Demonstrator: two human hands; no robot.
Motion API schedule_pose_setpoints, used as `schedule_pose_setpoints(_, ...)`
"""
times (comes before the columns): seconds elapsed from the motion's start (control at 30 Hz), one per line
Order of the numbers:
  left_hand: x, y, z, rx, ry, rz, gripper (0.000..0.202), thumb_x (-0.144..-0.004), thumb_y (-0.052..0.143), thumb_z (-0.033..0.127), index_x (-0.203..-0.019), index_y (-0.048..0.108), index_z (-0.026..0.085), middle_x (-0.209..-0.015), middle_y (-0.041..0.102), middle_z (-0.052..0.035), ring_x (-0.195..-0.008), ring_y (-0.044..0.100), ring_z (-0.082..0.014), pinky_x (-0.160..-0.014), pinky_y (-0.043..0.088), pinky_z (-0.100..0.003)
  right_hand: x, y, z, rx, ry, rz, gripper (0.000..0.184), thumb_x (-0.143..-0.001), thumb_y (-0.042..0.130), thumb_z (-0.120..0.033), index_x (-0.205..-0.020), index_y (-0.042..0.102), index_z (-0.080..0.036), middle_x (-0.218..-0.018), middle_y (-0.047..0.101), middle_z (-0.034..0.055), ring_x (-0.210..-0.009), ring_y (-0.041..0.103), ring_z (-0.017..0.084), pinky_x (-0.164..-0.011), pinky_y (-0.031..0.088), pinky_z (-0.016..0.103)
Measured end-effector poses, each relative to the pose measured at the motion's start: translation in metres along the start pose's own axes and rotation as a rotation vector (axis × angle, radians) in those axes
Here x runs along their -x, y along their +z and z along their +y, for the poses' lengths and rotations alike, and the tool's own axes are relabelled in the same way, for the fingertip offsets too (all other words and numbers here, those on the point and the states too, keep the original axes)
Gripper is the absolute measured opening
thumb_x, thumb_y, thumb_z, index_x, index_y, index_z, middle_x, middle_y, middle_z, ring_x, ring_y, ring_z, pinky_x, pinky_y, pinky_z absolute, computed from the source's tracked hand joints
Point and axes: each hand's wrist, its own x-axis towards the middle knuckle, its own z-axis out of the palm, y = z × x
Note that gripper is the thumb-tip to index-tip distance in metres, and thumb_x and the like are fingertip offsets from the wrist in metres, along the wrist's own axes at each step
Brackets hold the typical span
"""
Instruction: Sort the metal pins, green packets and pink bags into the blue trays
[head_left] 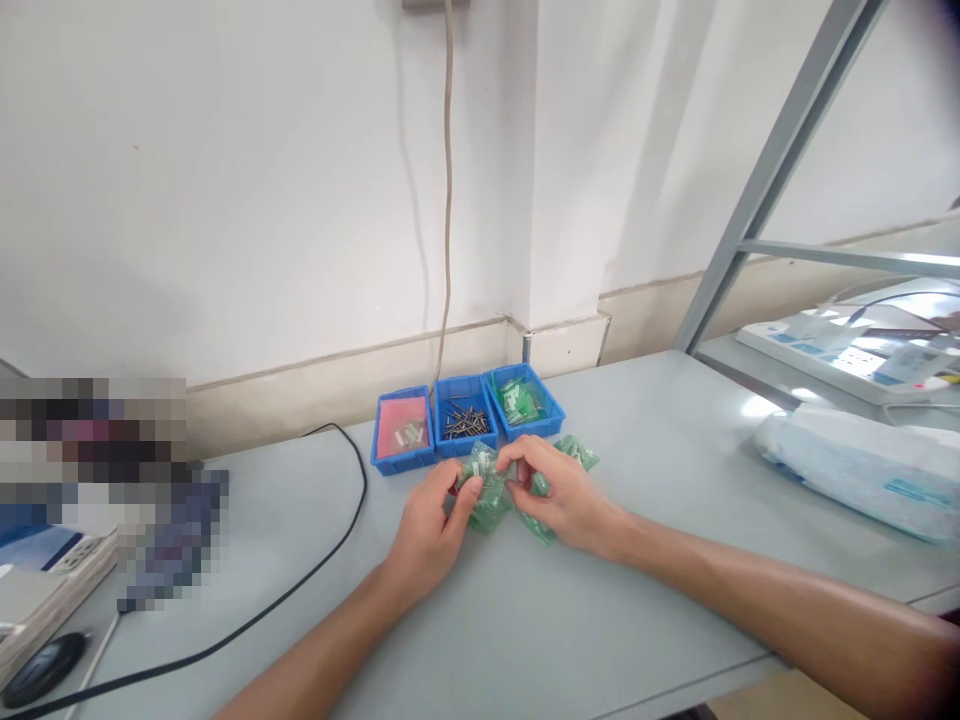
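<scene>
A small see-through green plastic bag (489,500) with pale pieces inside is held up over the table. My left hand (429,528) pinches its left side between thumb and fingers. My right hand (561,492) is closed at the bag's upper right edge, its fingertips bent and partly hidden. Beneath and beside my right hand lie more green bags (576,450) on the tabletop. Just beyond stand three blue bins: the left bin (405,464) has a pink sheet and a clear packet, the middle bin (472,449) dark metal screws or pins, the right bin (536,428) green packets.
A black cable (300,585) curves across the grey table (480,640) on the left, near a black mouse (46,668). On the right lie a white-blue plastic package (862,475) and a power strip (832,365) behind a metal frame (772,170). A wall backs the table.
</scene>
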Motion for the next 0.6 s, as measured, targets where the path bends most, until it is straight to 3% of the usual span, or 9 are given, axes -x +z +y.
schedule_pose_setpoints(0.1, -0.0004, -0.0018, 0.0028, -0.004, 0.041, -0.015, 0.034, -0.114, 0.045, 0.041, -0.09, 0.057, 0.02, -0.085, 0.057, -0.0003, -0.08, 0.053, -0.0175, -0.074, 0.043, -0.03, -0.0011, -0.0001, 0.0025, 0.036, -0.009, -0.007, 0.022, -0.097, 0.062, -0.011, -0.111, 0.063, -0.027, -0.102, 0.067, 0.001, -0.083, 0.061, 0.018, -0.08, 0.05, 0.031)
schedule_pose_setpoints(0.27, -0.0015, -0.0025, 0.0032, 0.009, 0.135, 0.014, 0.021, -0.114, 0.047, 0.034, -0.116, 0.063, 0.021, -0.123, 0.061, -0.0088, -0.104, 0.061, -0.0205, -0.091, 0.05, -0.033, -0.0035, -0.0035, 0.0019, 0.027, -0.045, -0.002, 0.019, -0.102, 0.057, -0.01, -0.11, 0.061, -0.027, -0.103, 0.067, 0.0016, -0.089, 0.062, 0.019, -0.081, 0.05, 0.03)
schedule_pose_setpoints(0.47, 0.0015, 0.0018, -0.0013, 0.019, 0.131, 0.062, 0.032, -0.114, 0.049, 0.033, -0.144, 0.053, 0.025, -0.131, 0.064, -0.0096, -0.104, 0.064, -0.0209, -0.092, 0.054, -0.035, -0.0054, -0.0054, -0.0017, 0.021, -0.1, 0.02, 0.014, -0.105, 0.056, -0.013, -0.106, 0.062, -0.026, -0.124, 0.061, 0.0076, -0.109, 0.063, 0.021, -0.092, 0.052, 0.033)
schedule_pose_setpoints(0.6, 0.0029, 0.0014, -0.0031, 0.0, 0.166, 0.011, 0.031, -0.115, 0.041, 0.028, -0.141, 0.059, 0.026, -0.129, 0.067, -0.0092, -0.111, 0.065, -0.0222, -0.098, 0.053, -0.038, -0.0055, -0.0039, -0.0015, -0.016, -0.033, 0.019, 0.011, -0.107, 0.054, -0.019, -0.101, 0.059, -0.026, -0.104, 0.068, 0.0029, -0.094, 0.063, 0.02, -0.08, 0.05, 0.032)
